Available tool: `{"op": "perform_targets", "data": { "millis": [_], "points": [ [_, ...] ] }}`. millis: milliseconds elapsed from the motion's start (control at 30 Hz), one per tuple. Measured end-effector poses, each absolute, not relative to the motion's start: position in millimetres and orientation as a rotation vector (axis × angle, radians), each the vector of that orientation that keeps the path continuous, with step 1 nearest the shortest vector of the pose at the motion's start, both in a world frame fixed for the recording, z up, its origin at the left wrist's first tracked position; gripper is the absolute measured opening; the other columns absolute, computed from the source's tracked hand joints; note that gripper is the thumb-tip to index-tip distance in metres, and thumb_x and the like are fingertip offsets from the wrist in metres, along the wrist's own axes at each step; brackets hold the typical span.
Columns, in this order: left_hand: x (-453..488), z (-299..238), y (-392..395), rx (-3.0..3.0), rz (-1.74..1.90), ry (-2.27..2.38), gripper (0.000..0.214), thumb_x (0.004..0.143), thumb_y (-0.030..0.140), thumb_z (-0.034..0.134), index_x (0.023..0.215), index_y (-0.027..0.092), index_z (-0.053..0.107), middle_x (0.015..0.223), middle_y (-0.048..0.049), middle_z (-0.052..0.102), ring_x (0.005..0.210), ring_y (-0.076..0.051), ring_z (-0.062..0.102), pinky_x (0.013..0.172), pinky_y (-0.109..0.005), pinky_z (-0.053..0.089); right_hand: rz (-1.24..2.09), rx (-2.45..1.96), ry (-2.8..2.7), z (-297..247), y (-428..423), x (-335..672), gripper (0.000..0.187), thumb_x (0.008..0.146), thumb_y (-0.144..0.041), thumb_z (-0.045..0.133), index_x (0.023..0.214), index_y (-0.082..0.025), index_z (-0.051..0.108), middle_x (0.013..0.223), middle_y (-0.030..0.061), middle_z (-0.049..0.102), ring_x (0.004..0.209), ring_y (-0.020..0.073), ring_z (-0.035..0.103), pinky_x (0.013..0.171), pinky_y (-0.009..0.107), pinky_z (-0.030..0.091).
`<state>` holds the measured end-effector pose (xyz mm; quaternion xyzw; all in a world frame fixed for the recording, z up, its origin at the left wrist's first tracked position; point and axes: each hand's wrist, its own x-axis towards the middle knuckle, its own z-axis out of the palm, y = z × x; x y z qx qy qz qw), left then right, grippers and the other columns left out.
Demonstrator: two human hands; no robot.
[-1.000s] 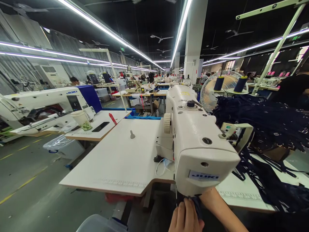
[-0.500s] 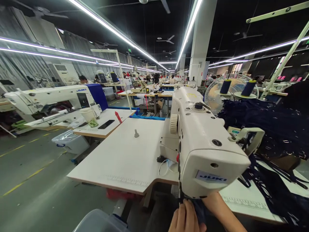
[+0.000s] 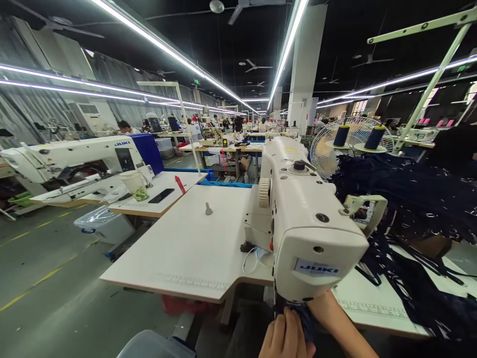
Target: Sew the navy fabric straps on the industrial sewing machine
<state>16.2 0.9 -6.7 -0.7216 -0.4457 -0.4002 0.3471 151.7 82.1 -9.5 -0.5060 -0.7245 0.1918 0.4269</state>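
At the bottom of the head view, under a white JUKI sewing machine, my left hand has its fingers bent together on a piece of dark navy fabric. My right hand reaches in from the right, its wrist and back partly visible. The machine's head and the fabric hide its fingers, so its grip does not show. Both hands are close together around the needle area, which the machine head covers.
A white worktable with a printed ruler spreads left of the machine. Navy straps and fabric are heaped on the right. Beyond stand a fan and thread cones. A second sewing machine, cup and phone are left.
The view has shifted slightly, so the machine and tables appear a little further left. Both hands stay at the fabric under the machine head, with little visible movement.
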Motion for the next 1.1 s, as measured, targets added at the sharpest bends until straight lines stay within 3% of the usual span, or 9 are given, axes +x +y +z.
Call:
{"op": "perform_targets", "data": {
  "millis": [200, 433, 567, 800, 1100],
  "points": [
    [14.6, -4.4, 1.5, -1.864, -1.042, -1.113, 0.055, 0.103, 0.024, 0.018, 0.082, 0.018, 0.069, 0.075, 0.0012, 0.072, 0.065, -0.011, 0.062, 0.065, -0.028, 0.042, 0.548, -1.279, -1.814, -8.3, 78.2, 151.0, 0.036, 0.079, -0.015, 0.047, 0.099, -0.019, 0.077, 0.092, 0.0091, 0.079, 0.106, 0.0251, 0.069, 0.091, 0.033, 0.057],
    [13.7, -0.9, 0.5, -1.937, -1.031, -1.179, 0.053, 0.103, 0.028, 0.021, 0.084, 0.02, 0.07, 0.079, 0.0027, 0.073, 0.068, -0.012, 0.061, 0.066, -0.029, 0.042, 0.568, -1.364, -1.735, -11.1, 76.3, 152.8, 0.04, 0.082, -0.019, 0.049, 0.118, -0.015, 0.067, 0.113, 0.0138, 0.073, 0.107, 0.0264, 0.067, 0.089, 0.034, 0.056],
    [14.7, 2.1, 1.4, -1.945, -1.021, -1.197, 0.054, 0.103, 0.028, 0.02, 0.084, 0.02, 0.07, 0.08, 0.0035, 0.073, 0.068, -0.011, 0.061, 0.065, -0.029, 0.042, 0.583, -1.432, -1.721, -16.8, 79.5, 154.0, 0.035, 0.082, -0.017, 0.053, 0.114, -0.016, 0.067, 0.108, 0.0138, 0.074, 0.098, 0.0279, 0.069, 0.082, 0.035, 0.057],
    [13.5, 3.7, 2.3, -1.969, -0.98, -1.178, 0.047, 0.101, 0.02, 0.025, 0.085, 0.02, 0.07, 0.079, 0.0018, 0.073, 0.066, -0.012, 0.062, 0.065, -0.028, 0.042, 0.607, -1.457, -1.757, -30.2, 82.3, 154.9, 0.021, 0.097, -0.032, 0.059, 0.112, -0.019, 0.063, 0.113, 0.0059, 0.066, 0.095, 0.0191, 0.066, 0.083, 0.039, 0.056],
    [12.2, 0.1, 2.8, -1.936, -0.941, -1.17, 0.047, 0.102, 0.022, 0.024, 0.088, 0.02, 0.069, 0.08, 0.0018, 0.073, 0.066, -0.011, 0.062, 0.065, -0.027, 0.043, 0.554, -1.48, -1.743, -36.5, 85.8, 154.8, 0.018, 0.091, -0.035, 0.064, 0.099, -0.02, 0.07, 0.096, 0.0077, 0.073, 0.088, 0.0209, 0.069, 0.078, 0.034, 0.057]
  ]
}}
